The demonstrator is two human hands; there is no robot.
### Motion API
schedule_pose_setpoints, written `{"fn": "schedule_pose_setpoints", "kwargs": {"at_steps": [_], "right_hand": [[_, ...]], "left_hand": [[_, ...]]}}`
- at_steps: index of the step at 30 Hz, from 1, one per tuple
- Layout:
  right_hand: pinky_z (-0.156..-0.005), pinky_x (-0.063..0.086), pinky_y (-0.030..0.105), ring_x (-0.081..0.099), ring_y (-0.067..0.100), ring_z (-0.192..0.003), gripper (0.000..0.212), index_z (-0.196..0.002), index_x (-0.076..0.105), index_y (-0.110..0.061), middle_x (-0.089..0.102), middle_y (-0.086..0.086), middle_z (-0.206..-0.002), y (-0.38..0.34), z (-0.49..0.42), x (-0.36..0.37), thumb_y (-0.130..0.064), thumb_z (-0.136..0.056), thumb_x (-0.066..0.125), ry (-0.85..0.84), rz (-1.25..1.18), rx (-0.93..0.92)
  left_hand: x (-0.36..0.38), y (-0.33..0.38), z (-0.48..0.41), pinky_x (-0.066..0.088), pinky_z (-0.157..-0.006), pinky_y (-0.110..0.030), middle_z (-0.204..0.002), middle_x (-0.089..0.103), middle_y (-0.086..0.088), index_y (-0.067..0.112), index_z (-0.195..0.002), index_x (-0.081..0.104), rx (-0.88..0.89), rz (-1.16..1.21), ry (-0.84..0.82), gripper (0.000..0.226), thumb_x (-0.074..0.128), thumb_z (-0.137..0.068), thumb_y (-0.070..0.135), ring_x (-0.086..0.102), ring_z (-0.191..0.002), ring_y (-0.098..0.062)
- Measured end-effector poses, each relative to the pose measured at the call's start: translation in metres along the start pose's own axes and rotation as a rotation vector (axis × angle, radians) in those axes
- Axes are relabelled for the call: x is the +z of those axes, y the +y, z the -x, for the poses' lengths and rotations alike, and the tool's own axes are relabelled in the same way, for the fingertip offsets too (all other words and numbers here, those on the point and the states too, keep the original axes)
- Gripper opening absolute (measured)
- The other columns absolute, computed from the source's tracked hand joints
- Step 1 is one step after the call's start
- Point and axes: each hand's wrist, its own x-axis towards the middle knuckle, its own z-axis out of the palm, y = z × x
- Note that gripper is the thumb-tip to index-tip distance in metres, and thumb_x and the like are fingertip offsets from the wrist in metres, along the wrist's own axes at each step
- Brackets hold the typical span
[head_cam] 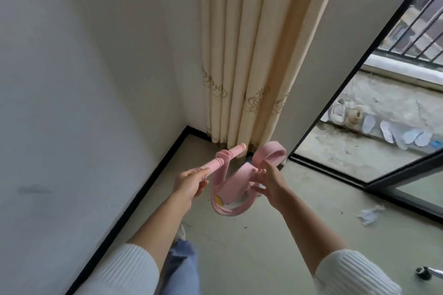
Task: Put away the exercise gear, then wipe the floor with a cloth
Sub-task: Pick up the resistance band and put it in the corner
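Pink pedal puller [236, 183] hangs in the air just below the middle of the view, over the floor [263, 246] in the corner of the room. The left hand [190, 183] has its fingers wrapped round the near end of the puller's foam handle [217, 161], which points up toward 1 o'clock. From the handle the elastic bands [230, 212] sag in a loop toward 6 o'clock. The right hand [273, 184] is spread, fingers nearly straight, with the fingertips [257, 171] laid against the edge of the pedal plate; it is not clenched round anything. A foot strap [272, 154] arches just above that hand.

At 12 o'clock a cream curtain [251, 55] hangs down to the floor behind the puller. A white wall [84, 79] fills the 9 o'clock side, edged by a black baseboard [143, 194]. At 3 o'clock a black-framed glass door [359, 62] stands open onto a balcony [383, 103], where pale shoes [345, 112] lie in a row. A crumpled white scrap [370, 215] lies on the floor at 4 o'clock, well apart from both hands.
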Motion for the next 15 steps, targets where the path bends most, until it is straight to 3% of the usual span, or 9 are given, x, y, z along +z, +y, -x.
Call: {"fn": "schedule_pose_setpoints", "kwargs": {"at_steps": [6, 12, 15], "right_hand": [[-0.070, 0.049, 0.032, 0.060, 0.023, -0.093, 0.027, -0.113, 0.058, -0.019, 0.062, 0.012, -0.116, -0.002, -0.088, 0.084, -0.021, -0.087, 0.062, 0.126, -0.002, 0.032], [-0.096, 0.047, 0.047, 0.058, 0.026, -0.105, 0.029, -0.110, 0.056, -0.021, 0.063, 0.001, -0.107, 0.022, -0.183, 0.127, -0.020, -0.083, 0.065, 0.187, -0.016, 0.072], [-0.097, 0.046, 0.048, 0.058, 0.025, -0.105, 0.024, -0.107, 0.058, -0.021, 0.063, -0.001, -0.105, 0.046, -0.247, 0.140, -0.017, -0.084, 0.062, 0.225, -0.054, 0.071]], "left_hand": [[-0.029, 0.030, -0.129, 0.037, -0.050, -0.020, -0.072, 0.058, -0.003, 0.012, -0.096, 0.068, -0.052, -0.216, -0.167, 0.016, 0.072, -0.081, 0.016, 0.053, -0.062, -0.012], [-0.036, 0.020, -0.245, 0.041, -0.053, -0.018, -0.082, 0.064, -0.001, 0.016, -0.103, 0.061, -0.069, -0.341, -0.223, 0.024, 0.071, -0.081, 0.016, 0.058, -0.066, -0.012], [-0.035, -0.008, -0.309, 0.044, -0.059, -0.023, -0.083, 0.066, -0.001, 0.017, -0.096, 0.062, -0.086, -0.344, -0.208, 0.021, 0.073, -0.079, 0.014, 0.060, -0.069, -0.014]]}}
